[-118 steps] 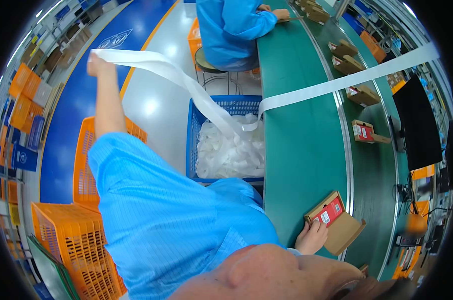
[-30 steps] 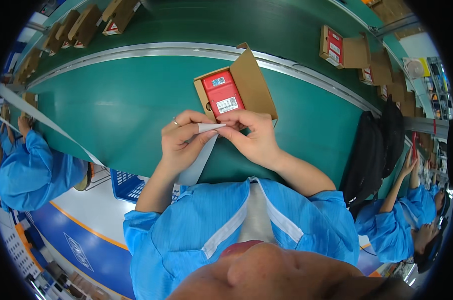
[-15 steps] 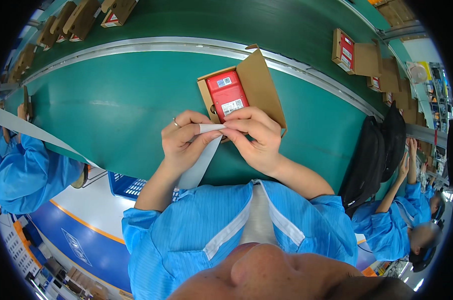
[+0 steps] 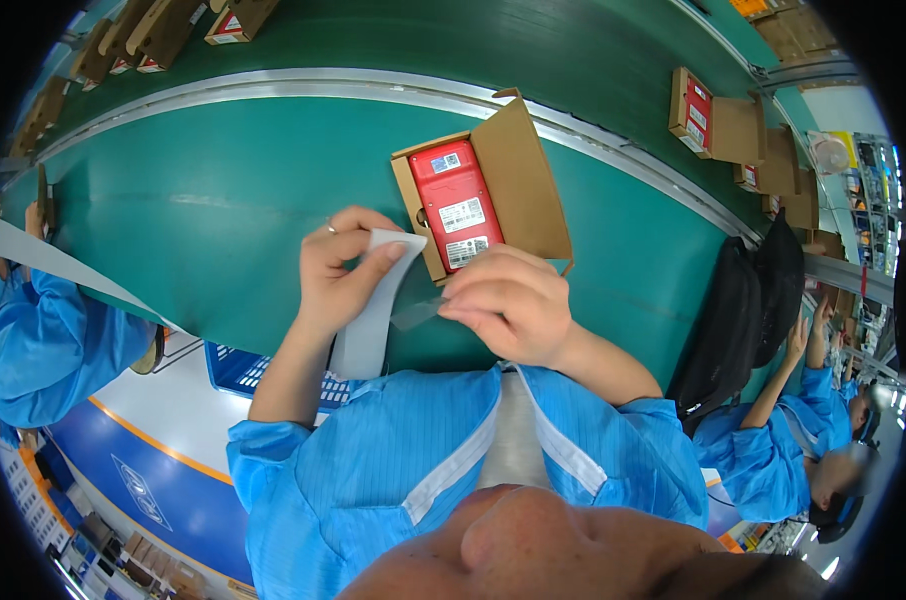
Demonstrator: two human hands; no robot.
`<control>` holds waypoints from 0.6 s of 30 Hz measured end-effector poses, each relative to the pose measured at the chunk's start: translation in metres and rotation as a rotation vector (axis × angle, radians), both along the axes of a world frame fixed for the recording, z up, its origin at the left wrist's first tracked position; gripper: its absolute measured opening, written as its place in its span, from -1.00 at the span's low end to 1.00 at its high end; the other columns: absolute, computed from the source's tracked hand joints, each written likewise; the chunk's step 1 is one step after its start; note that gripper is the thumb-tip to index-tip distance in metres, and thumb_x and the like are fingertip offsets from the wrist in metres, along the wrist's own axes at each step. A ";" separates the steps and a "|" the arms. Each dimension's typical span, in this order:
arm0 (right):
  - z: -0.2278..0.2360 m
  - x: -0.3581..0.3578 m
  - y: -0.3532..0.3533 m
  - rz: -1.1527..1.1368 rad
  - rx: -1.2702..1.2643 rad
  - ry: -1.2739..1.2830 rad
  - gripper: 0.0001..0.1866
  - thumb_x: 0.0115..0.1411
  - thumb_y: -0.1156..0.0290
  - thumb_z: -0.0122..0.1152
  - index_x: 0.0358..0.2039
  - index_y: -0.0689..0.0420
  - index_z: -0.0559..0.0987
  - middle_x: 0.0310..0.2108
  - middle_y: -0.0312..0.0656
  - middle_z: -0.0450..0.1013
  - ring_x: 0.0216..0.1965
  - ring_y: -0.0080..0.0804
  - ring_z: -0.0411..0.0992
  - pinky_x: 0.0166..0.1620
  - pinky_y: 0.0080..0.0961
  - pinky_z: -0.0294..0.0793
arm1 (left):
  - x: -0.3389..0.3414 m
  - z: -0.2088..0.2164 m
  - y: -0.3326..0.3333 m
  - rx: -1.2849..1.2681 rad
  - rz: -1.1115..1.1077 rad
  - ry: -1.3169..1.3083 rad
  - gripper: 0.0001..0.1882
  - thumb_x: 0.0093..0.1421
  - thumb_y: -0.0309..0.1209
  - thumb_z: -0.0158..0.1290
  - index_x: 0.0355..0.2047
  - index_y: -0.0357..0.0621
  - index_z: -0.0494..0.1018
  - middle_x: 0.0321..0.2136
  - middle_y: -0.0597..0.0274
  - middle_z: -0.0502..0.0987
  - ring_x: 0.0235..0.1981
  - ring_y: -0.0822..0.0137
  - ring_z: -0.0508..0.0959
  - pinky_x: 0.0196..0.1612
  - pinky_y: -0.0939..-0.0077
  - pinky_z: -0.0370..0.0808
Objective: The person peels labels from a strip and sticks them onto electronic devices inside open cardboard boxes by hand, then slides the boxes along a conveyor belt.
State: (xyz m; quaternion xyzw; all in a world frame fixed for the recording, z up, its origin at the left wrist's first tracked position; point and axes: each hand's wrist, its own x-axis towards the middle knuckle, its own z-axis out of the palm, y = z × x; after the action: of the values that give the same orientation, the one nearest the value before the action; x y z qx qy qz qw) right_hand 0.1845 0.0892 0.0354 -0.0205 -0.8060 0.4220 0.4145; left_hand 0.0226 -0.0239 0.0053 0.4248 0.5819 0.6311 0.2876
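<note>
Head view: right hand (image 4: 511,306), fingers pinching clear film (image 4: 415,315) by its edge, near side of the open box (image 4: 521,185); left hand (image 4: 335,277), fingers pinching white strip (image 4: 369,325), near-left of box. Red device (image 4: 452,192) sits inside box. Probably best: edge-only grip, film flat, off table (image 4: 263,215).

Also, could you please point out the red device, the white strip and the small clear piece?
Red device (image 4: 453,187): head view, on its face, near the middle.
White strip (image 4: 372,315): head view, on its hanging length.
Small clear piece (image 4: 415,315): head view, on its free part.
</note>
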 end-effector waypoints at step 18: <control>-0.009 -0.024 0.070 -0.122 -0.259 -0.887 -0.91 0.06 0.54 0.22 -0.48 0.29 0.52 -0.69 -0.27 0.41 -0.65 -0.69 0.30 -0.59 -0.65 0.28 | 0.020 -0.021 0.012 -0.039 -0.067 1.117 -0.89 -0.13 -0.44 0.17 -0.53 -0.08 0.49 -0.21 0.23 0.52 -0.09 0.24 0.52 -0.02 0.14 0.41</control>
State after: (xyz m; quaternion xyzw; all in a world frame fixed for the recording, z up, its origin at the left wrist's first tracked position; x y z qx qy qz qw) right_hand 0.1603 0.1587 0.0268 -0.2982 -0.8434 0.4444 0.0479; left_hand 0.0422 -0.0123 -0.0153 0.7075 0.6436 0.2897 -0.0365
